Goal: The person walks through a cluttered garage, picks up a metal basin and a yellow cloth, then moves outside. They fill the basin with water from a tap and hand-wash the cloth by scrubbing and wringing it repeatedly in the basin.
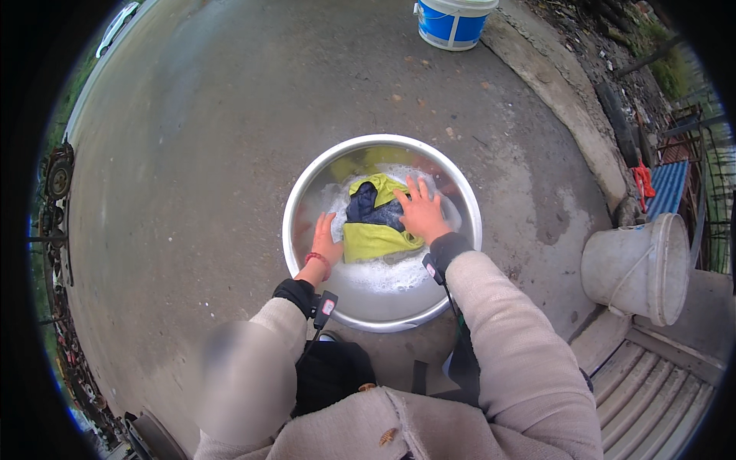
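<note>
A wide metal basin (295, 238) stands on the ground in front of me, with soapy water and white suds (379, 277) in it. In the water lies a wet yellow-green and dark navy cloth item (377, 239), bunched up; its exact kind I cannot make out. My right hand (421, 212) rests on the cloth's right side, fingers spread. At the cloth's left edge is my left hand (326, 244), with its fingers stretched out and a red bead bracelet (320, 263) at the wrist. Neither hand grips anything.
A blue and white bucket (454, 24) stands on the concrete beyond the basin. To the right, a dirty white bucket (625, 268) lies on its side near a ribbed slatted surface (652, 395). A raised concrete edge (563, 92) runs along the right, with a red object (643, 182) past it.
</note>
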Motion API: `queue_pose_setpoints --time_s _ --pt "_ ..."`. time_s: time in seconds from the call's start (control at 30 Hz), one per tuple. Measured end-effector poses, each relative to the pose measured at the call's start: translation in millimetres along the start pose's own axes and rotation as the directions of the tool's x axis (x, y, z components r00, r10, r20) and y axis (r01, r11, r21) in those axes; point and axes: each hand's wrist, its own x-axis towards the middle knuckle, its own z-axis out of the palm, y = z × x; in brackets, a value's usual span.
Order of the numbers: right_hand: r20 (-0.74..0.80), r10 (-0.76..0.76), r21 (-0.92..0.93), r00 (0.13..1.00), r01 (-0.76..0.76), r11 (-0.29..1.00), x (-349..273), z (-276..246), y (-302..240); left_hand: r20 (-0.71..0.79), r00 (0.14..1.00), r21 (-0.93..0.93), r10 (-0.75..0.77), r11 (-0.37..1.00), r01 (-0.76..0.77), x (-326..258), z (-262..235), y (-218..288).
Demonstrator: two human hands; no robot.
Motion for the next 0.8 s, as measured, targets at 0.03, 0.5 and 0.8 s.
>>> queue_pose_setpoints --time_s 0.03,0.5,0.8 --pt "0.104 -0.075 0.015 0.992 0.073 0.997 0 2 -5 0.166 0.985 0.095 0.051 0.993 -0.068 -3 5 1" --pt "0.420 -0.043 0.591 0.907 -0.237 0.771 7 54 -31 0.623 0.525 -0.317 -0.580 0.426 0.847 -5 0 35" --pt "0.035 -0.098 0.998 0.995 -0.031 0.050 -8 -21 -148 0.633 0.742 -0.774 -0.219 -0.168 0.611 -2 -15 -10"
